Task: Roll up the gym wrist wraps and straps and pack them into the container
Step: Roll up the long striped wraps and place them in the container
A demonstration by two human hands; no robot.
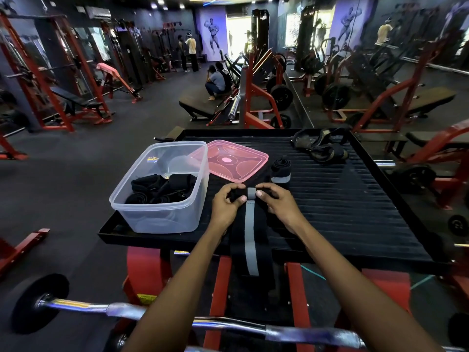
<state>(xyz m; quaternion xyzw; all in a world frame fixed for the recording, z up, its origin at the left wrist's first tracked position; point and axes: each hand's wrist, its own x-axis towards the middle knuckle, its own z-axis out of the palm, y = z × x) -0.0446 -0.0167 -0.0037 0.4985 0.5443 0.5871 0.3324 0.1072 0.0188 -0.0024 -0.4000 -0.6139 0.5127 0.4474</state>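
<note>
Partway: I saw rolls packed in box point(162, 219), one roll point(280, 171) waiting right; both hands point(227, 204) point(275, 201) pinched wrap point(250, 224) far end, rolling; straps point(319, 146) far right untouched.

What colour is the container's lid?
Translucent pink lid, leaning beside the clear container; head view shows it best.

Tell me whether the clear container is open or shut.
Open: the clear container has no lid on; its pink lid lies flat beside it on the black tray.
</note>
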